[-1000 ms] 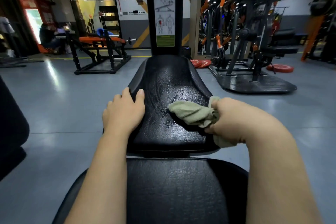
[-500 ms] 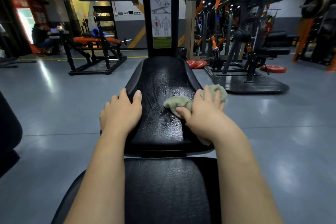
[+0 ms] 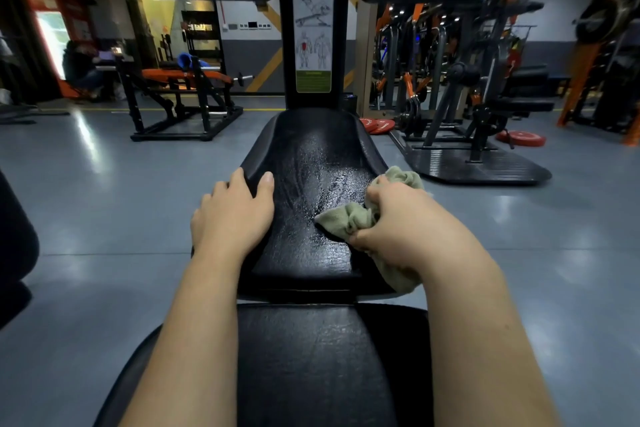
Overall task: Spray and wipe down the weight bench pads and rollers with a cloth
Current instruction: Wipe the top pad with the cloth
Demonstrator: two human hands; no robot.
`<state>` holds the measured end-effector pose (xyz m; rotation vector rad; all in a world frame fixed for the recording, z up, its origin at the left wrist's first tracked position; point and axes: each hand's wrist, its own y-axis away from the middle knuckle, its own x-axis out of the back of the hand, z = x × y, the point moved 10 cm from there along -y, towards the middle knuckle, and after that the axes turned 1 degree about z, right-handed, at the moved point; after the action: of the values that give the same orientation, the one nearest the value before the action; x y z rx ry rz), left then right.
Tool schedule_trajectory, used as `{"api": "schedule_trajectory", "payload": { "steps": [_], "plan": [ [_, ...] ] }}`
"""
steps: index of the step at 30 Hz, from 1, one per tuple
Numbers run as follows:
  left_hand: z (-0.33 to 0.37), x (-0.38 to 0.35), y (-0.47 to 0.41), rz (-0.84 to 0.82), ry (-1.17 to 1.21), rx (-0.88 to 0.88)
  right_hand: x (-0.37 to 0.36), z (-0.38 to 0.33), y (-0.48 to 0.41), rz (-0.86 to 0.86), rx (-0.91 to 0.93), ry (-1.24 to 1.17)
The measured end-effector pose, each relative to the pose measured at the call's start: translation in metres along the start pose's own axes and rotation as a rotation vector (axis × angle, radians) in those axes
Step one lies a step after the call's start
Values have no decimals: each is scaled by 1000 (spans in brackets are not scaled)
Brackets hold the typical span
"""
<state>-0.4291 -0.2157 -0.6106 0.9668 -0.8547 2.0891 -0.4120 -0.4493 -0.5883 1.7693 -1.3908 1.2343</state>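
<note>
Seat pad (image 3: 311,163), black, centre of frame: wet sheen across its middle. Cloth (image 3: 341,220), pale green, bunched, right of centre: lies on the seat pad's right side, one end hanging off the right edge under the wrist. Right hand (image 3: 398,222): fingers curled round the cloth, gripping it against the seat pad. Left hand (image 3: 232,215): rests flat on the seat pad's left edge, fingers straight and close together, thumb on the top surface. Back pad (image 3: 311,364), black, lower centre, beneath both forearms. Label (image 3: 313,45) with exercise diagrams, upper centre. Red plates (image 3: 519,138) on the floor (image 3: 104,218), right. Orange bench (image 3: 183,76), upper left.
</note>
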Motion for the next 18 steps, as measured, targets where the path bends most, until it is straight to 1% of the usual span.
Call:
{"api": "schedule_trajectory", "payload": {
  "steps": [2, 5, 7, 9, 10, 11, 12, 14, 18],
  "plan": [
    [-1, 0, -1, -2, -2, 3, -6, -1, -4, -55, -5, 27],
    [-1, 1, 0, -6, 2, -2, -4, -1, -9, 15, -16, 13],
    [0, 1, 1, -7, 11, -1, -3, -3, -15, 194, -3, -94],
    [1, 2, 2, -14, 20, -1, 3, -3, -17, 446, -11, -148],
    [2, 2, 3, -18, 23, -2, 4, -4, -16, 523, -21, -151],
    [2, 2, 3, -21, 25, -5, 3, -3, -16, 532, -44, -151],
    [3, 1, 4, -23, 25, -10, 1, -1, -17, 506, -56, -157],
    [0, 2, 3, -25, 21, -7, -3, 0, -20, 370, -70, -121],
    [1, 0, 1, -40, 6, -11, -20, -4, -13, -25, -72, 111]
  ]
}}
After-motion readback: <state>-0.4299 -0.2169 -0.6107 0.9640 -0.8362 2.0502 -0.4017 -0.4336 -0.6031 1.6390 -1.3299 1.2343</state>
